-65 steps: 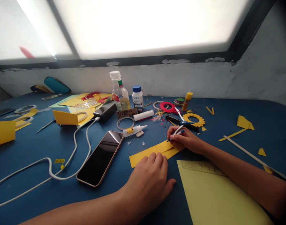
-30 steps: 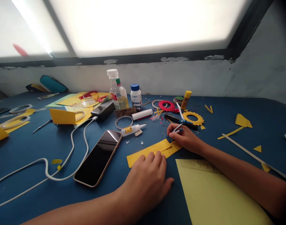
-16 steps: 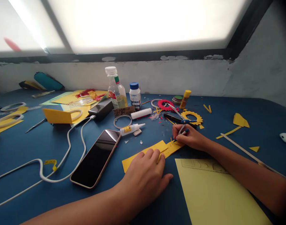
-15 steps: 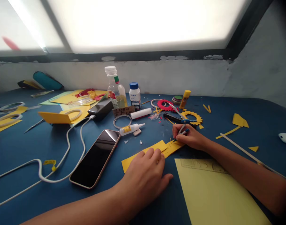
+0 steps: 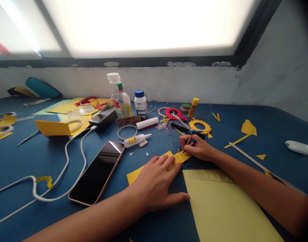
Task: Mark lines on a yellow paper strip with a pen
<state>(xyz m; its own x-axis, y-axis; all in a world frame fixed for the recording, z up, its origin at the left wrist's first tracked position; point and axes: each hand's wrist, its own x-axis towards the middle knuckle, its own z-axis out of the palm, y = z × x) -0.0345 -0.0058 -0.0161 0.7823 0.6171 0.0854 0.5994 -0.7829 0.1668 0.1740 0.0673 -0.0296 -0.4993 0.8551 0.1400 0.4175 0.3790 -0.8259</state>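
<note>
The left hand (image 5: 157,179) lies flat, fingers spread wide, pressing down on a yellow paper strip (image 5: 154,164) that runs across the blue desk (image 5: 30,158). The right hand (image 5: 198,148) is pinched closed around a pair of compasses (image 5: 188,140), its tip down on the far end of that same strip, just past the left fingertips. The strip sits mid-desk, between the two hands, its near-left end poking out beside the left wrist.

Just this side of the right forearm lies a large pale yellow sheet (image 5: 227,208), its corner close to the left thumb. To the left, a smartphone (image 5: 97,171) lies face up, dark screen, with a white cable (image 5: 65,161) looping past it toward a black power bank (image 5: 103,118). Beyond the phone a small glue tube (image 5: 136,138) lies on its side near a tape ring (image 5: 127,131). Further back stand a clear plastic bottle (image 5: 118,97) and a white jar with a blue lid (image 5: 140,102). Beyond the right hand lie a yellow toothed paper ring (image 5: 199,125), a red one (image 5: 173,113) and an upright yellow glue stick (image 5: 193,107). Yellow scraps dot the right side.
</note>
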